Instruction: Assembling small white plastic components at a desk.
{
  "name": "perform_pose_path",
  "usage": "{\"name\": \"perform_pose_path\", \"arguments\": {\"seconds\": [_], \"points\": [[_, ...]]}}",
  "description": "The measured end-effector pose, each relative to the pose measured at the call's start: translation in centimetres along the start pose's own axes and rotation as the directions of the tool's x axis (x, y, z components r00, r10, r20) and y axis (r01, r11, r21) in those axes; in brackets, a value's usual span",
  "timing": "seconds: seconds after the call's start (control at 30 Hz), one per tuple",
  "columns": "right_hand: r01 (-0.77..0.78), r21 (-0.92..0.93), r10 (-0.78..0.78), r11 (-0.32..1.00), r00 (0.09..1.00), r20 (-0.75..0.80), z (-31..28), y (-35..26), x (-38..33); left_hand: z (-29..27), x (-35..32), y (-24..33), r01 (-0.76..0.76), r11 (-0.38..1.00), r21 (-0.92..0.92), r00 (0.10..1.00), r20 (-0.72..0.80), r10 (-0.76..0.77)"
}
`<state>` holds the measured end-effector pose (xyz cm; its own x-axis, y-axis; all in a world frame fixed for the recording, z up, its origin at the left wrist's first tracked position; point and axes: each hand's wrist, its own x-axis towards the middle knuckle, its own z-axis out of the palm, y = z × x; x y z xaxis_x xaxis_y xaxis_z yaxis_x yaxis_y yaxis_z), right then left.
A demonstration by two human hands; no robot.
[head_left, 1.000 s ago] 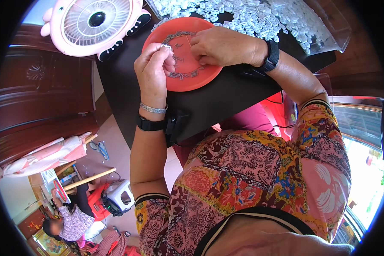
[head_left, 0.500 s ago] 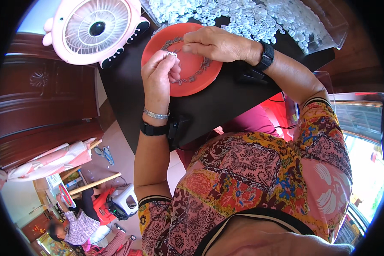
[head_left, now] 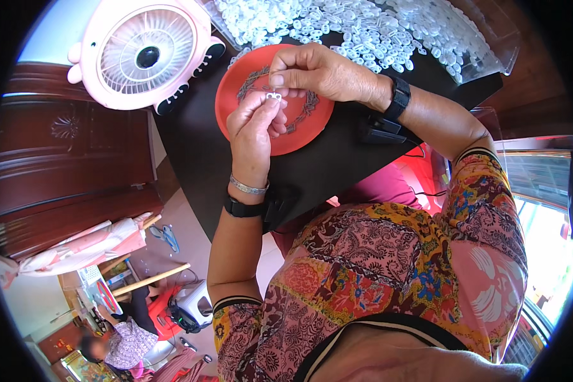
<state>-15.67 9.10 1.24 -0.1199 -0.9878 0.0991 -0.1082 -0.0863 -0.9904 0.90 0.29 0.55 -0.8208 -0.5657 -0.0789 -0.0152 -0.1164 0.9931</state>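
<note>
Both hands meet over the red plate (head_left: pixel 299 137), which sits on the black worktop (head_left: pixel 337 172). The left hand (head_left: pixel 254 130) reaches up from below, its fingers (head_left: pixel 268 107) pinched on a small white clip (head_left: pixel 274 96). The right hand (head_left: pixel 318 73) comes in from the right, thumb and forefinger closed on the same clip from above, so the two hands touch at that piece. The clip hangs just above the plate's upper middle, clear of its surface. A ring of small dark parts (head_left: pixel 302 108) lies on the plate under the hands. Beyond the plate, a clear tray (head_left: pixel 490 48) holds a heap of white plastic pieces (head_left: pixel 363 25), its edge just beside the plate's rim. A pink fan (head_left: pixel 143 54) stands at the worktop's left corner, near the plate. Each wrist wears a black band; the left also carries a silver bangle (head_left: pixel 248 187). Far below, another person (head_left: pixel 124 344) sits on the floor.
</note>
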Motion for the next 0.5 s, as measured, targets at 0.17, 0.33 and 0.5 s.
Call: {"name": "perform_pose_path", "arguments": {"seconds": [0.17, 0.33, 0.5], "points": [[0.113, -0.043, -0.114, 0.993, 0.993, -0.021, 0.58, 0.39, -0.12, 0.26, -0.11, -0.04, -0.018, 0.999, -0.035, 1.0, -0.021, 0.017], [0.121, -0.122, -0.124, 0.985, 0.992, -0.022, 0.3, 0.31, -0.1, 0.19, -0.18, -0.05, -0.045, 0.999, -0.024, 0.999, -0.004, 0.045], [0.142, -0.179, -0.15, 0.973, 0.988, -0.028, 0.39, 0.26, -0.22, 0.12, -0.1, -0.24, -0.064, 0.998, -0.006, 0.998, 0.003, 0.064]]}}
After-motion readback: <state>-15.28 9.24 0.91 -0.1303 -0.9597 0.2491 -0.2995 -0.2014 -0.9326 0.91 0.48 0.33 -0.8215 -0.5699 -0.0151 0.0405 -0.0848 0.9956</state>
